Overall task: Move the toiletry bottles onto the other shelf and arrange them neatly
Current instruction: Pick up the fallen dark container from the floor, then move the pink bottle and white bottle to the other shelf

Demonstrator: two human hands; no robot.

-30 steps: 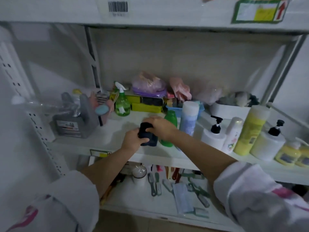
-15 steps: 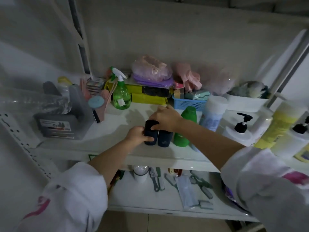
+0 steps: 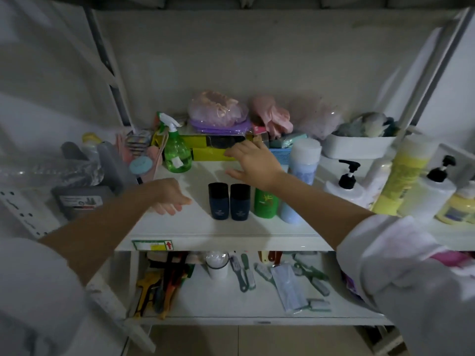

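Note:
Two small dark blue bottles [image 3: 218, 201] [image 3: 240, 202] stand side by side near the front of the white shelf [image 3: 226, 236]. Right of them stand a green bottle [image 3: 266, 202] and a pale blue bottle with a white cap [image 3: 304, 160]. My left hand [image 3: 168, 196] hovers left of the dark bottles with fingers loosely curled, holding nothing. My right hand [image 3: 253, 161] is spread open above and behind the bottles, reaching toward the back. Further right stand pump bottles [image 3: 345, 183] [image 3: 434, 191] and a tall yellow bottle [image 3: 402, 176].
A green spray bottle [image 3: 177, 152], yellow boxes [image 3: 205, 147], bagged items [image 3: 218, 111] and a white tub [image 3: 357, 147] fill the back. A grey organiser [image 3: 84, 196] stands at the left. Brushes, tools and a small jar [image 3: 217, 264] lie on the lower shelf.
Both hands have let go of the two dark bottles, which now stand free. The left hand drew back to the left; the right hand rose toward the back.

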